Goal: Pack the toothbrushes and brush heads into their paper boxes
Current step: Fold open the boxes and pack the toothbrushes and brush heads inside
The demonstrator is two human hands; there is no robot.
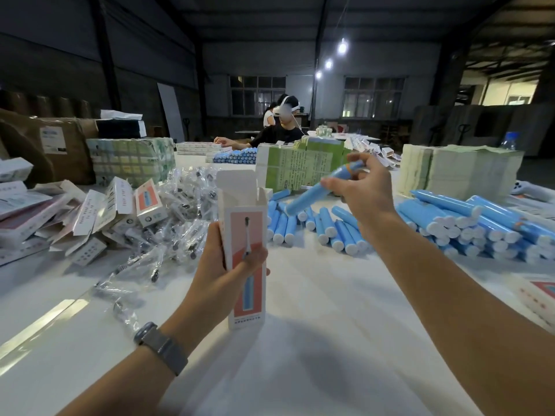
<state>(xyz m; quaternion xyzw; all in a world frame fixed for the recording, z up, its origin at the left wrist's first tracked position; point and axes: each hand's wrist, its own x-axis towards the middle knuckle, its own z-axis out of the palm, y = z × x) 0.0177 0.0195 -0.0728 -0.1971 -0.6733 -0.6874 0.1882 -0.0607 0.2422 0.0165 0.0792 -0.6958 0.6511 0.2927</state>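
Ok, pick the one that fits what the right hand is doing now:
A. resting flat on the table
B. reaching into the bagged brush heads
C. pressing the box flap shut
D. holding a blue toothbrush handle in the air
D: the right hand grips a blue toothbrush handle, tilted in the air to the right of the open paper box that the left hand holds upright.

box point(244, 235) left, toothbrush point(318, 190) right (handles point(468, 226) behind)

Single head view, looking forward and down over table point(300, 340), close above forearms; warehouse beyond.
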